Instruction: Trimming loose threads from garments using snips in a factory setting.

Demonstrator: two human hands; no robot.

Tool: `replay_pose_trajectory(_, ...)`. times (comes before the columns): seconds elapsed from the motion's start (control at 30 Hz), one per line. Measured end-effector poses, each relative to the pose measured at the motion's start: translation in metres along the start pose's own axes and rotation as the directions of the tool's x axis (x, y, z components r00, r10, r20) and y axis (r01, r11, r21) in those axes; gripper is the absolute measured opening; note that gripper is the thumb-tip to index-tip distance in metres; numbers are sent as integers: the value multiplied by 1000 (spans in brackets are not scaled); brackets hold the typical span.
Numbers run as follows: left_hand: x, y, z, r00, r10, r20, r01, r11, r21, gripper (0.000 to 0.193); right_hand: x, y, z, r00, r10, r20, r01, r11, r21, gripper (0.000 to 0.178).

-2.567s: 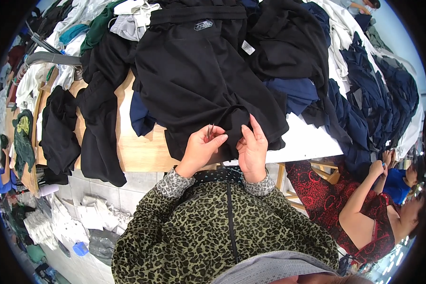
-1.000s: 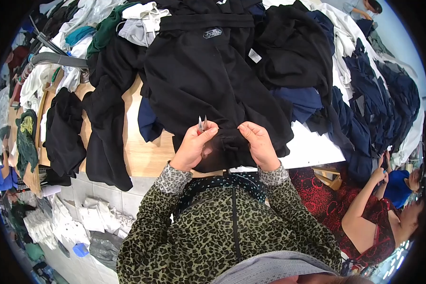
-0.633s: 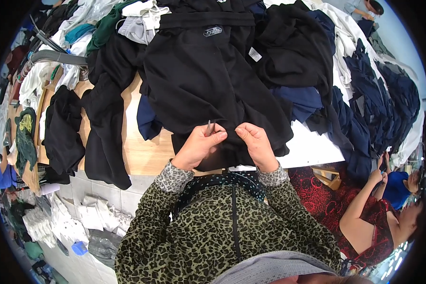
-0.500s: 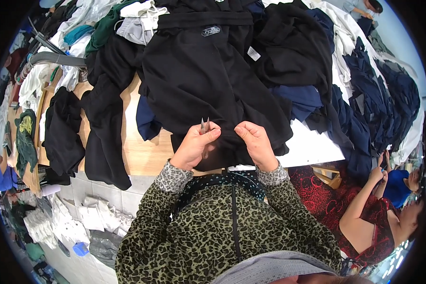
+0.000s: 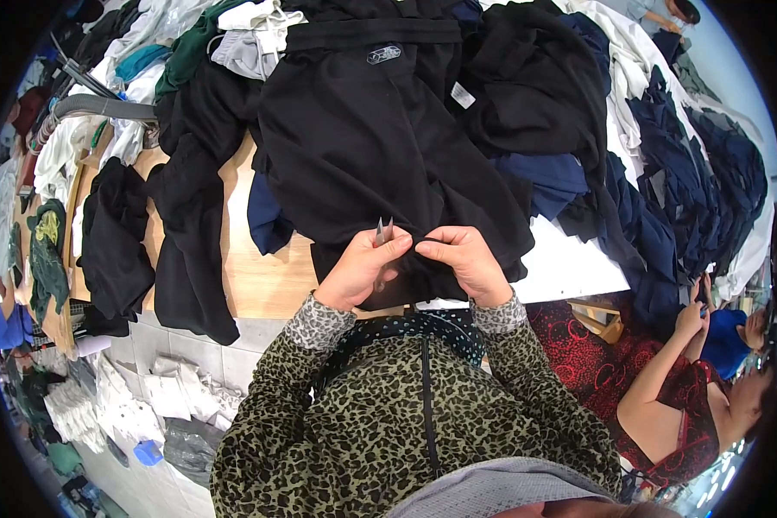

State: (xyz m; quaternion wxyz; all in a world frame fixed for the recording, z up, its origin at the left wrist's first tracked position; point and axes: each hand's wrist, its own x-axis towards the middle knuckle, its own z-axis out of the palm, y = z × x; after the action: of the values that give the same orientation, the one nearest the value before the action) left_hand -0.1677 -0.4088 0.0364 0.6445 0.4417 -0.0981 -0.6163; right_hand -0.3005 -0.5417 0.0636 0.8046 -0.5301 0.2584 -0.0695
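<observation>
A black garment with a wide waistband (image 5: 363, 129) lies spread in front of me on the table, its waistband at the far end and a small pale printed mark just below it. At its near edge my left hand (image 5: 363, 268) is closed, with thread snips (image 5: 383, 231) tucked in it, their two pointed blades sticking up past the thumb. That hand's thumb and forefinger also pinch the garment's edge. My right hand (image 5: 468, 262) pinches the same edge just beside it, thumb on top. The fingertips of both hands nearly meet; the handles of the snips are mostly hidden in my palm.
Black garments (image 5: 190, 233) hang over the table's near edge at left. More black cloth (image 5: 535, 86) with a white tag and navy cloth (image 5: 544, 183) lie at right. A grey hose (image 5: 104, 106) crosses the far left. A person in a red-patterned top (image 5: 639, 397) is close at right.
My two hands have come closer together at the garment's edge. The left hand, with the snips, has shifted slightly right; the right hand has shifted slightly left.
</observation>
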Motion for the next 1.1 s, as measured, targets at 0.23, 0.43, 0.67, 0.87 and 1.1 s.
replay_pose_trajectory(0.23,-2,-3,-5,996,85,38,-89,989,116,13,0,11,-6,995,-89,-41,92,993,74,15)
replay_pose_trajectory(0.43,-3,-1,3,996,90,3,-90,990,110,11,-2,5,-8,999,-26,-22,28,995,91,14)
replay_pose_trajectory(0.67,-6,5,7,993,112,35,-116,970,212,15,-3,3,-8,999,48,-2,-48,998,43,12)
replay_pose_trajectory(0.87,-7,4,9,996,93,13,-94,980,176,14,-2,12,-16,999,30,20,-32,988,150,13)
replay_pose_trajectory(1.1,-5,-2,1,998,60,-3,-59,987,149,13,-2,11,-15,1000,22,19,-26,969,244,13)
